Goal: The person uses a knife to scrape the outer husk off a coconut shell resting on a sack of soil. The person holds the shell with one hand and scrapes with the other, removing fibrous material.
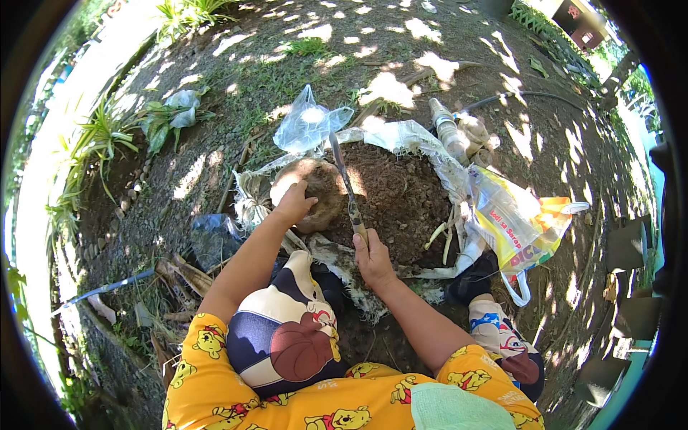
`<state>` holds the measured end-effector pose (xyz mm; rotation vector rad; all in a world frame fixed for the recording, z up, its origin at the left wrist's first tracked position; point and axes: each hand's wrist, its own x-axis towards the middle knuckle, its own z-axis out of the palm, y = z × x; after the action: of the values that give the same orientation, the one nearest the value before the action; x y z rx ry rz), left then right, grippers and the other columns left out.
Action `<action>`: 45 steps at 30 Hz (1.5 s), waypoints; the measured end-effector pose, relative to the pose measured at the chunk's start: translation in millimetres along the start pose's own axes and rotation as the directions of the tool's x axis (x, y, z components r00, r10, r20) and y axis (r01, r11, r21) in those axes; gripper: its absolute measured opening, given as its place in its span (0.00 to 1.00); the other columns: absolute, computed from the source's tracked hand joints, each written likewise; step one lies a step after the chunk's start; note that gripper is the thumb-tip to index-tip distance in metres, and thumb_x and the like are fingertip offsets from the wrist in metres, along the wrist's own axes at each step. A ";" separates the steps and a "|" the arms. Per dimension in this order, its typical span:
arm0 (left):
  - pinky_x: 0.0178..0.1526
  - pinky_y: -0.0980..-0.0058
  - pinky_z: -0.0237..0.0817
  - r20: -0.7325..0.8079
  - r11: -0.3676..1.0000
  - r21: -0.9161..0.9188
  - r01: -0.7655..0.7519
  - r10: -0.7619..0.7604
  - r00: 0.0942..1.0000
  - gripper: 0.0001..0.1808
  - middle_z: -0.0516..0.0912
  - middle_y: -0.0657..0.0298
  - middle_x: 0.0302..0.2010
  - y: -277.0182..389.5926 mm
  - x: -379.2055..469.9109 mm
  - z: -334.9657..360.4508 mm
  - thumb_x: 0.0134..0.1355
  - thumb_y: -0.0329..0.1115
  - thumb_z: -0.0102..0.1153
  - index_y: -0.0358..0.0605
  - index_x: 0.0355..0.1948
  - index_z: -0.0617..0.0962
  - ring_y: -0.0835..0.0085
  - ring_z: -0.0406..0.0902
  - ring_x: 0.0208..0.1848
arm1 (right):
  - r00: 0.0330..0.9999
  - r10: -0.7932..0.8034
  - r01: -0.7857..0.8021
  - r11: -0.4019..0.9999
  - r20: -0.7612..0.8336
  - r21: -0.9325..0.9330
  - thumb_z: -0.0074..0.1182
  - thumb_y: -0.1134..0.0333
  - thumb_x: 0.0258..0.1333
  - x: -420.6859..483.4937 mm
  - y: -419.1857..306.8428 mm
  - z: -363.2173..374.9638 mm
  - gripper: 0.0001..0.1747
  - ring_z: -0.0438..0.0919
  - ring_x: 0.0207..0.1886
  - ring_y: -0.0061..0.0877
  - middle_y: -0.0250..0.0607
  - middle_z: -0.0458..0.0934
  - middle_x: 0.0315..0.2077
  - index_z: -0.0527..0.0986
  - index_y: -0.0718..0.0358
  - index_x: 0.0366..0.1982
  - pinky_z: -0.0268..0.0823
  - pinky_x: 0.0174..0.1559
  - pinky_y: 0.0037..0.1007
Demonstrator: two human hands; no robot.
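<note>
My left hand holds the near-left side of a round, pale, soil-smeared container, probably a pot. Some of my fingers are hidden by the hand itself. My right hand grips the handle of a long, dirty knife. The blade points up and away, crossing in front of the container's right edge. Both lie over a frayed white woven sack spread around a heap of loose brown soil. Pale stalks rest at the heap's right side.
A clear plastic bag lies beyond the container. On the right are a printed plastic carrier bag and pale bottle-like containers. A dark hose curves behind them. Dry plant debris and a blue pipe are at left.
</note>
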<state>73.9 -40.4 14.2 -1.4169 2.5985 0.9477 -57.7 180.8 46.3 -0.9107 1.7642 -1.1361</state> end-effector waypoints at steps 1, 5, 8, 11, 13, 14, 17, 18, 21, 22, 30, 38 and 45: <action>0.56 0.61 0.62 -0.002 1.000 0.004 0.015 -0.015 1.000 0.25 0.77 0.43 0.44 1.1 -0.7 -0.1 0.58 0.41 0.59 0.33 0.49 0.70 0.50 0.71 0.53 | 0.996 0.066 -0.062 0.995 0.052 -0.080 0.41 0.47 0.64 4.2 2.4 5.3 0.24 0.75 0.34 0.56 0.61 0.76 0.26 0.65 0.66 0.35 0.66 0.38 0.45; 0.55 0.61 0.62 0.063 0.999 -0.012 0.053 -0.052 0.997 0.25 0.77 0.43 0.46 7.1 0.8 -7.9 0.57 0.41 0.60 0.31 0.47 0.71 0.49 0.72 0.52 | 0.979 0.164 -0.128 0.958 0.124 -0.255 0.39 0.47 0.64 18.6 10.5 7.0 0.26 0.74 0.37 0.59 0.64 0.75 0.28 0.65 0.67 0.35 0.65 0.39 0.47; 0.54 0.61 0.63 0.068 0.996 -0.058 0.073 -0.069 0.995 0.24 0.77 0.43 0.46 8.7 0.4 -10.5 0.57 0.41 0.61 0.31 0.46 0.72 0.49 0.72 0.52 | 0.989 0.081 -0.057 0.980 0.121 -0.189 0.39 0.48 0.64 26.0 9.4 0.1 0.25 0.74 0.37 0.59 0.64 0.75 0.28 0.65 0.67 0.35 0.64 0.39 0.48; 0.51 0.61 0.64 0.032 0.998 -0.045 0.051 -0.050 0.998 0.22 0.78 0.43 0.43 7.6 -0.5 -8.6 0.56 0.40 0.62 0.32 0.43 0.73 0.49 0.73 0.49 | 0.998 0.001 0.005 0.995 0.062 -0.103 0.40 0.49 0.65 28.0 6.0 4.8 0.24 0.73 0.36 0.59 0.64 0.75 0.26 0.65 0.67 0.34 0.64 0.37 0.48; 0.47 0.61 0.65 -0.014 0.996 -0.078 0.043 -0.044 0.999 0.21 0.79 0.44 0.38 7.1 -1.3 -6.3 0.54 0.39 0.64 0.33 0.40 0.73 0.50 0.75 0.45 | 0.999 0.018 -0.014 0.993 0.028 -0.120 0.40 0.51 0.65 27.8 6.3 11.7 0.23 0.73 0.35 0.58 0.63 0.74 0.25 0.65 0.67 0.33 0.64 0.36 0.48; 0.47 0.61 0.65 -0.024 0.997 -0.071 0.030 -0.032 0.999 0.21 0.79 0.44 0.38 7.0 -1.7 -5.7 0.54 0.39 0.64 0.33 0.40 0.73 0.49 0.75 0.45 | 0.997 0.063 -0.055 0.985 0.045 -0.163 0.40 0.51 0.65 27.5 7.8 13.0 0.22 0.73 0.34 0.59 0.62 0.74 0.25 0.65 0.67 0.33 0.63 0.35 0.48; 0.47 0.62 0.65 -0.022 0.998 -0.056 0.037 -0.038 0.999 0.21 0.78 0.44 0.38 8.4 -0.9 -7.5 0.54 0.39 0.64 0.33 0.40 0.73 0.49 0.75 0.45 | 0.985 0.138 -0.111 0.965 0.102 -0.237 0.40 0.52 0.66 28.4 13.8 10.6 0.21 0.72 0.33 0.59 0.61 0.74 0.24 0.64 0.66 0.32 0.63 0.34 0.48; 0.47 0.62 0.65 -0.010 0.996 -0.075 0.053 -0.054 0.998 0.21 0.78 0.44 0.38 8.9 -2.1 -8.0 0.54 0.39 0.64 0.33 0.40 0.73 0.49 0.75 0.44 | 0.992 0.081 -0.058 0.976 0.099 -0.212 0.40 0.52 0.66 27.0 15.6 9.6 0.21 0.73 0.33 0.59 0.61 0.74 0.24 0.64 0.66 0.32 0.63 0.34 0.48; 0.51 0.60 0.64 0.035 0.996 -0.059 0.071 -0.069 0.997 0.21 0.78 0.43 0.42 11.0 -3.6 -9.0 0.55 0.40 0.62 0.32 0.41 0.73 0.48 0.74 0.49 | 0.997 -0.059 0.063 0.992 0.039 -0.111 0.40 0.52 0.65 26.9 16.4 10.9 0.21 0.73 0.33 0.58 0.61 0.74 0.24 0.64 0.66 0.32 0.63 0.34 0.49; 0.51 0.60 0.64 0.017 0.998 -0.046 0.052 -0.052 0.999 0.21 0.78 0.43 0.42 11.4 -3.7 -9.0 0.55 0.40 0.62 0.32 0.41 0.73 0.48 0.74 0.49 | 0.997 -0.081 0.081 0.993 0.002 -0.090 0.40 0.52 0.65 27.7 15.0 14.9 0.21 0.74 0.33 0.57 0.61 0.75 0.24 0.64 0.66 0.32 0.63 0.34 0.49; 0.52 0.59 0.64 0.001 0.996 -0.086 0.024 -0.024 1.000 0.21 0.78 0.41 0.43 7.5 -4.6 -4.7 0.57 0.39 0.59 0.34 0.44 0.70 0.47 0.73 0.50 | 0.998 -0.068 0.069 0.981 0.016 -0.179 0.40 0.50 0.65 36.5 9.6 14.6 0.22 0.75 0.31 0.56 0.59 0.76 0.24 0.66 0.66 0.34 0.65 0.34 0.49; 0.52 0.53 0.63 -0.082 0.992 -0.106 -0.062 0.054 0.995 0.22 0.70 0.37 0.50 4.0 -12.5 15.0 0.61 0.38 0.54 0.35 0.47 0.62 0.40 0.70 0.51 | 0.995 0.070 -0.041 0.945 0.078 -0.325 0.38 0.51 0.66 39.1 14.0 22.9 0.22 0.75 0.32 0.55 0.58 0.76 0.24 0.65 0.66 0.33 0.66 0.35 0.47; 0.50 0.52 0.64 -0.033 0.995 -0.083 -0.049 0.046 0.998 0.19 0.73 0.35 0.46 5.1 -14.6 11.6 0.63 0.40 0.50 0.37 0.45 0.61 0.40 0.72 0.49 | 0.989 -0.142 0.136 0.981 -0.033 -0.142 0.37 0.48 0.66 34.6 14.1 19.8 0.25 0.73 0.31 0.58 0.60 0.74 0.24 0.65 0.66 0.33 0.64 0.35 0.48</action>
<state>75.7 -21.3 11.7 -1.4053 2.6563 1.0613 -55.2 148.3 19.4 -1.1156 1.8566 -1.1382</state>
